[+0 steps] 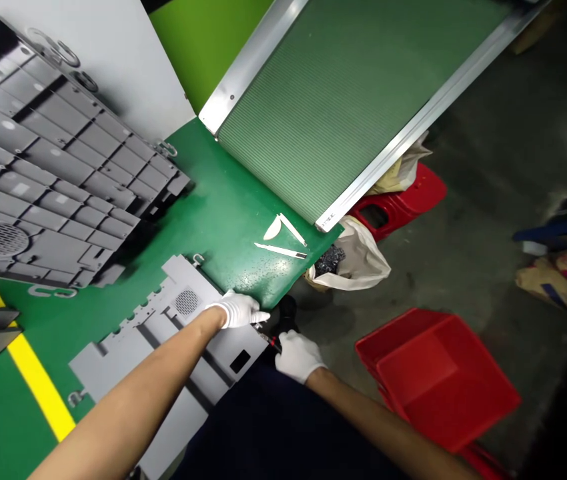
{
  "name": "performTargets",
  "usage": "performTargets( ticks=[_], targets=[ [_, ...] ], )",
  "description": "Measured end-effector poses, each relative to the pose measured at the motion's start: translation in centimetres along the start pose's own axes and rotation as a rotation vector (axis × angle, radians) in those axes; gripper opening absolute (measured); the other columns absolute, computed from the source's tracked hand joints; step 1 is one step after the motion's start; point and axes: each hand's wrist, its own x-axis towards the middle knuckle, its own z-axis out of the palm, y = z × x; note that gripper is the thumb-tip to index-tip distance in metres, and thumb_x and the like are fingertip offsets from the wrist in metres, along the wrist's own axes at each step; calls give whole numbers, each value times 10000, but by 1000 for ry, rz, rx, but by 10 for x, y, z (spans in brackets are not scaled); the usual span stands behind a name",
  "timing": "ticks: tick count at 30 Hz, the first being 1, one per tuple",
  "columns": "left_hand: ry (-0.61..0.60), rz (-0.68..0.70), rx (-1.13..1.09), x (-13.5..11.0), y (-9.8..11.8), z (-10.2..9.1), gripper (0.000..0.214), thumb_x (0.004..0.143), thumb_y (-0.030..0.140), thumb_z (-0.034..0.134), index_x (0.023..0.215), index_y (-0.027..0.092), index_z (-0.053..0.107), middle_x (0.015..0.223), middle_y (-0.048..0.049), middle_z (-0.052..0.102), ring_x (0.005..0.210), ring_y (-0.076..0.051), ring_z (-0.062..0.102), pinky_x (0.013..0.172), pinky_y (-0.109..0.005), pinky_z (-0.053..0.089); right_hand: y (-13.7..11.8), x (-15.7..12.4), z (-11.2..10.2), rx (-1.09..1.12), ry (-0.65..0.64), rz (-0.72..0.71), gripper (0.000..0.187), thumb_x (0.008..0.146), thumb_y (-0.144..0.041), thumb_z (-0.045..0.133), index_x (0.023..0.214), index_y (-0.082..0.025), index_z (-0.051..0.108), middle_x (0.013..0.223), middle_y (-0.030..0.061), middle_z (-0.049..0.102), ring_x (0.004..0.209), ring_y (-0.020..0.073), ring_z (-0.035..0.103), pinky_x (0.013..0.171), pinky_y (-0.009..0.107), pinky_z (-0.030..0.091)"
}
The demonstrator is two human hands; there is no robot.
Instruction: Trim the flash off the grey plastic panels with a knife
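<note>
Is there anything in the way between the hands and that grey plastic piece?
Nothing visible. The left hand already rests on the grey panel's edge, and the right hand holds a small tool right beside it.

A green worktop (223, 213) carries everything, with a yellow stripe (38, 380) painted across it near its left edge. A light grey flat plastic panel (163, 333) lies along the near edge, reaching the near right corner. A large dark grey ribbed moulding (48, 173) lies over the far left part. Three thin white trimmed slivers (281, 240) lie close together near the right edge, just before the ribbed green conveyor (343, 100) at the far right corner.
</note>
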Motion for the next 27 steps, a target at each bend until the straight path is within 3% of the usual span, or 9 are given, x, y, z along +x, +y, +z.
performTargets(
  ticks=[9, 15, 19, 22, 24, 27],
  targets=[
    [26, 60, -89, 1, -5, 5, 565, 912, 708, 474, 738, 215, 690, 703, -4, 680, 682, -158, 577, 981, -391, 390, -9, 6, -6, -20, 21, -4, 290, 875, -329, 499, 988, -146, 692, 960, 174, 738, 857, 336, 731, 708, 416, 537],
    [-49, 128, -147, 16, -4, 6, 442, 882, 584, 599, 743, 184, 723, 683, -36, 673, 585, -147, 527, 647, -297, 433, -4, 8, 1, -40, -11, -29, 231, 873, -241, 524, 1015, -126, 664, 957, 186, 744, 852, 325, 743, 714, 403, 545],
    [-73, 121, -167, 35, 2, 7, 436, 796, 618, 672, 720, 192, 720, 541, 0, 591, 505, -132, 444, 585, -291, 425, -4, 8, 1, -41, -38, -51, 244, 877, -214, 507, 1032, -111, 665, 966, 201, 745, 872, 332, 746, 728, 413, 552],
    [-72, 159, -185, 37, 2, 9, 422, 815, 581, 652, 697, 180, 712, 534, -5, 584, 502, -135, 445, 569, -290, 424, -4, 10, 1, -25, -48, -53, 258, 872, -201, 504, 1046, -111, 671, 974, 209, 749, 897, 334, 746, 752, 420, 554],
    [-44, 217, -206, 30, -2, 11, 398, 867, 518, 608, 723, 165, 721, 641, -35, 650, 560, -150, 508, 608, -294, 453, -5, 12, 1, -11, -53, -42, 251, 867, -208, 517, 1036, -120, 680, 968, 205, 755, 895, 335, 747, 752, 420, 555],
    [51, 336, -237, 7, -8, 13, 357, 949, 427, 529, 823, 167, 739, 915, -79, 719, 825, -186, 621, 827, -291, 499, -7, 15, 1, 15, -57, -29, 242, 861, -222, 536, 1025, -134, 691, 956, 194, 761, 881, 332, 750, 739, 412, 554]
  ],
)
